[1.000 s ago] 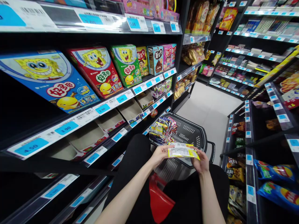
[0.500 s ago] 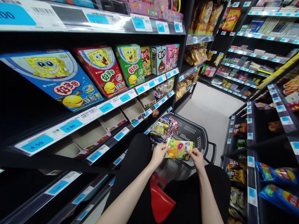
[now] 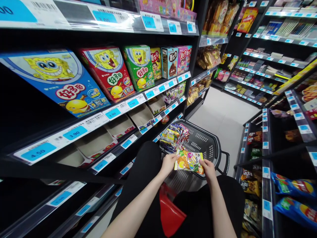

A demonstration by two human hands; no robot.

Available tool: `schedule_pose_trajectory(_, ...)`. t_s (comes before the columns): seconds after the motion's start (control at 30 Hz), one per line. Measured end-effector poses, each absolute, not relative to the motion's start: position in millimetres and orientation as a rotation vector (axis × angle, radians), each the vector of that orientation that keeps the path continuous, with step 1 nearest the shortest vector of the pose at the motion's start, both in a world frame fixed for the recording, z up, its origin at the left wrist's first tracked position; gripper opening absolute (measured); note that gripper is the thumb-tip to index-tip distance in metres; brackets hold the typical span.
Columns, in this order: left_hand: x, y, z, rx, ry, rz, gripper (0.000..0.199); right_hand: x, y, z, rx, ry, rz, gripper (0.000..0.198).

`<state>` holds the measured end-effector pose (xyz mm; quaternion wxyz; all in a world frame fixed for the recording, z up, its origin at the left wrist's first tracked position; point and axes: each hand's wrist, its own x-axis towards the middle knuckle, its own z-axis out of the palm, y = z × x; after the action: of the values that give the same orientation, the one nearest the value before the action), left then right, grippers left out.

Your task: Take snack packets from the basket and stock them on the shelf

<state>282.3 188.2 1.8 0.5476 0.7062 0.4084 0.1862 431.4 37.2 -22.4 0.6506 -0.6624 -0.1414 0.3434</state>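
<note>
A yellow and white candy packet point(image 3: 189, 161) is stretched sideways between my two hands, its printed front facing up at me. My left hand point(image 3: 169, 163) pinches its left end. On the right end, the fingers of my right hand point(image 3: 208, 168) are closed. Both hands hover over a dark grey shopping basket point(image 3: 216, 145) on the floor between my knees. Inside the basket, at its left side, lies a pile of colourful snack packets point(image 3: 174, 135). The near part of the basket is partly hidden by my hands and the packet.
To the left runs a shelf with blue point(image 3: 61, 81), red point(image 3: 109, 72) and green point(image 3: 138, 67) snack boxes above open display trays point(image 3: 140, 115). A low rack with chip bags point(image 3: 294, 185) stands close on the right. Pale floor point(image 3: 223, 109) stretches ahead to more shelves.
The packet has tilted and shifted slightly down and left, with both hands still holding its ends. The pile in the basket looks the same.
</note>
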Motion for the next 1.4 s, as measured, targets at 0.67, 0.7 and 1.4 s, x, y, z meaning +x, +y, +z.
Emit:
schedule_pose_trajectory(0.67,283,186,6,1.341,0.846,0.575,0.029,429,33,-15,-1.417,-0.355,0.664,0.032)
schedule_pose_trajectory(0.7,283,186,6,1.319,0.855,0.585,0.034,428,34,-15,-1.393,-0.353,0.664,0.035)
schedule_pose_trajectory(1.4,280,184,21,1.6,0.878,0.636,0.017,433,31,-13,-1.478,-0.377,0.592,0.022)
